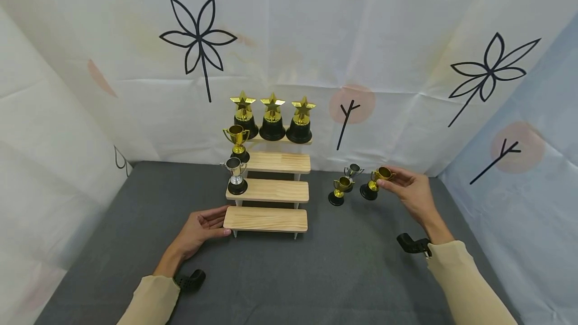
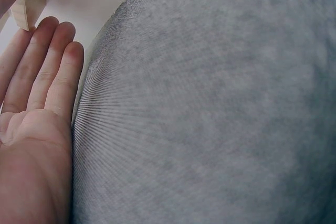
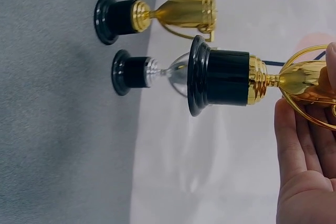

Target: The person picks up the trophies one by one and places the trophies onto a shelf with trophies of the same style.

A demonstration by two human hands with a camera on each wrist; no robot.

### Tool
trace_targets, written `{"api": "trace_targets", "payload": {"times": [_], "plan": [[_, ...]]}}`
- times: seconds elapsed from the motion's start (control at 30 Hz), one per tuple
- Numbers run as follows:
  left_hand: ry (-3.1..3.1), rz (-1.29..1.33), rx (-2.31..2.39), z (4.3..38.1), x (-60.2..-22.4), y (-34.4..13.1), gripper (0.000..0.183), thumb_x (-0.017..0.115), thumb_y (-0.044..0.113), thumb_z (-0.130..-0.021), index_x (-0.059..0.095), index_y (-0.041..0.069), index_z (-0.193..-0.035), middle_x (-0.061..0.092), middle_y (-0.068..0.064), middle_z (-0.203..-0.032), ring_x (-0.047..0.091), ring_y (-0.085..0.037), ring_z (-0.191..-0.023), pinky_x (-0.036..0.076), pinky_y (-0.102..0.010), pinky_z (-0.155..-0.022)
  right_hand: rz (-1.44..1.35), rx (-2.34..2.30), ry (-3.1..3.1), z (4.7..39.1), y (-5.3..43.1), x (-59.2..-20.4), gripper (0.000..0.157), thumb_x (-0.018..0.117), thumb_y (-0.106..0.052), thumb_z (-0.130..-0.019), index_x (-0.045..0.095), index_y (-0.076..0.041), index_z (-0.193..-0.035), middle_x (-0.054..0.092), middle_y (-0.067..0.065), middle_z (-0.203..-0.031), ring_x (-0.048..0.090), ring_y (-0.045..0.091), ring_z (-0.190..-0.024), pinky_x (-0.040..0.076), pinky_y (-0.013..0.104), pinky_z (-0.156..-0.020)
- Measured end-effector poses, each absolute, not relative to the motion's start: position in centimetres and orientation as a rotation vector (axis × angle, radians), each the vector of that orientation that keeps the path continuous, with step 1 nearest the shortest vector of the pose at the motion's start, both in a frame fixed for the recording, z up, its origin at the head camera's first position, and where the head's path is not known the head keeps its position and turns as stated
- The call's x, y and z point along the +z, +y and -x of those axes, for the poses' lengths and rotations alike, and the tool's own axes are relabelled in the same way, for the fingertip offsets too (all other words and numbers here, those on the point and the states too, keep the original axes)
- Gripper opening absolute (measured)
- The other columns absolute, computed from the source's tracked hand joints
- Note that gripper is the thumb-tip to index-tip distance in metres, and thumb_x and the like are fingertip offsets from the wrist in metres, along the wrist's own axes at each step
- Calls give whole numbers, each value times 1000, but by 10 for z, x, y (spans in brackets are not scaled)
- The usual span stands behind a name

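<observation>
My right hand (image 1: 411, 192) holds a gold trophy cup (image 3: 228, 80) by its bowl and handle, its black base lifted off the grey table. To its left on the table stand another gold trophy cup (image 1: 338, 192) and a silver trophy cup (image 3: 139, 72). My left hand (image 1: 196, 232) grips the left end of the lowest step of a wooden tiered stand (image 1: 266, 218), thumb at the front, straight fingers (image 2: 60, 77) behind. On the stand are three gold star trophies (image 1: 272, 117) on top, a gold trophy cup (image 1: 237, 139) and a silver trophy cup (image 1: 236, 174) at the left ends below.
The grey cloth-covered table (image 1: 316, 280) runs back to a white printed curtain (image 1: 293, 39) close behind the stand. More fabric (image 1: 542, 164) hangs along the right side. A thin dark cord loop (image 1: 121, 159) hangs at the back left corner.
</observation>
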State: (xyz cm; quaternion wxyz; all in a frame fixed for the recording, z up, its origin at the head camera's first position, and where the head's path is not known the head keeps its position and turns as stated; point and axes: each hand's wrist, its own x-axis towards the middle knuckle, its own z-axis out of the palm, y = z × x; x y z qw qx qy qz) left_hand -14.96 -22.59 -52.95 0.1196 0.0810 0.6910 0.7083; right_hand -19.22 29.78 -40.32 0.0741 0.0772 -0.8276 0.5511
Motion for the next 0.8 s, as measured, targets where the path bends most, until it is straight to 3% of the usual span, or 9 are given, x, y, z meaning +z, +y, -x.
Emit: {"api": "trace_targets", "payload": {"times": [0.8], "plan": [[2029,-272,2072,149,-529,-226,79,82,-4,-82,39,-17,-147,44,-38,-145,61,-8,-120,52,-27,-102,-412,1731,-2359,185,278,-374,41,76,2,-89,64,10,-128,73,-11,-106,71,5,-96,61,19,-78]]}}
